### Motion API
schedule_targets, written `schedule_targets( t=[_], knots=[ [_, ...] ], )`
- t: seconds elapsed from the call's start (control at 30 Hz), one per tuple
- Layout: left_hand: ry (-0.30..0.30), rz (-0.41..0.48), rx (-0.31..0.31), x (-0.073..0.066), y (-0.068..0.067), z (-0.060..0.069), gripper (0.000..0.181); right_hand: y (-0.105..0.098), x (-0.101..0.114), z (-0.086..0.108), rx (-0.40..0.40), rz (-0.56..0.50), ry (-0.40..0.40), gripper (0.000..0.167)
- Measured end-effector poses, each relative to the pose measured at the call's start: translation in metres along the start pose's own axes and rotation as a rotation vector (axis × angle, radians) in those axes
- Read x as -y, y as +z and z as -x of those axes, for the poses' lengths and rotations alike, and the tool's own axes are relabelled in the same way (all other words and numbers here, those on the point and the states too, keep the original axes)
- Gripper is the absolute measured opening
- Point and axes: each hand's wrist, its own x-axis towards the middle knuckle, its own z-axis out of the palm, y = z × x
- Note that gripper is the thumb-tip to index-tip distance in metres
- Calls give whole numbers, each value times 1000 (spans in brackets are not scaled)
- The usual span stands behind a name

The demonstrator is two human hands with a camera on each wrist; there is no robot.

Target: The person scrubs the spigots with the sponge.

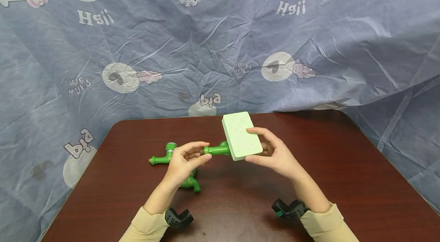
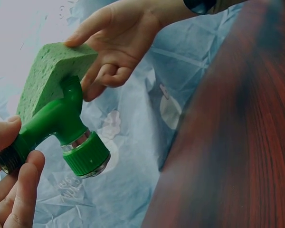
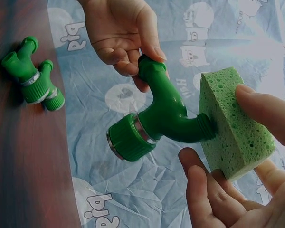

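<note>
My left hand (image 1: 187, 158) pinches a green faucet (image 2: 61, 116) by its threaded inlet end, holding it above the table. The faucet's ribbed knob (image 3: 128, 137) hangs off one side of its body. Opposite, my right hand (image 1: 275, 154) grips a pale green sponge (image 1: 241, 135) by its edges, thumb on one side and fingers on the other. In the right wrist view the spout tip (image 3: 206, 127) meets the broad face of the sponge. From the head view, the sponge hides part of the faucet.
Other green faucets (image 1: 189, 183) lie on the dark red-brown table (image 1: 309, 181), partly behind my left hand and forearm. A blue-grey printed cloth (image 1: 206, 43) hangs behind the table's far edge. Each wrist wears a black device (image 1: 178, 219).
</note>
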Motion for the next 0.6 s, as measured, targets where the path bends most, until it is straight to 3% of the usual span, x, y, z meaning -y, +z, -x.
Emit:
schedule_targets(
  t=[0.23,0.43,0.6],
  knots=[
    [-6,7,-55,-2,-2,0,34,-5,2,0,17,11,-47,66],
    [-8,18,-20,1,5,1,36,0,-2,0,51,57,-86,65],
    [5,8,-16,0,5,1,35,5,1,0,32,113,-99,65]
  ],
)
